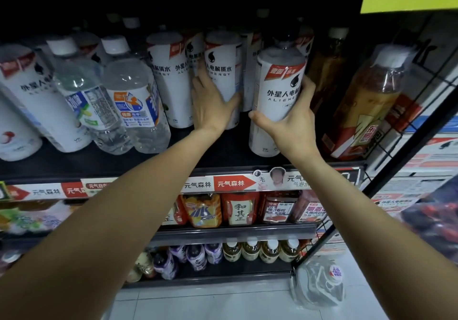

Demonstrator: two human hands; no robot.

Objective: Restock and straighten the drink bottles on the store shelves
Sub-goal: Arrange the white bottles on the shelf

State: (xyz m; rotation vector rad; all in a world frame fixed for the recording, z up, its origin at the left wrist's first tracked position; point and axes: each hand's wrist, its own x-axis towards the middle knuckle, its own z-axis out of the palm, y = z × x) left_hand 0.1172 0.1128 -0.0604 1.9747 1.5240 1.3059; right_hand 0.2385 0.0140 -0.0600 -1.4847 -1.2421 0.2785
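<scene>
Both my arms reach up to the top shelf [148,163]. My right hand [293,121] grips a white-labelled drink bottle [275,91] that stands near the shelf's front, thumb on its left side and fingers round its right. My left hand [210,101] holds a second white bottle [224,71] further back, fingers on its left flank and thumb across its front. More of the same white bottles [171,79] stand in rows behind and to the left.
Clear water bottles [133,101] lean at the left beside another white bottle [37,96]. Amber drink bottles [366,101] fill the right end by a black wire side rack [421,126]. Lower shelves [235,230] hold small bottles. A plastic bag [319,285] lies on the floor.
</scene>
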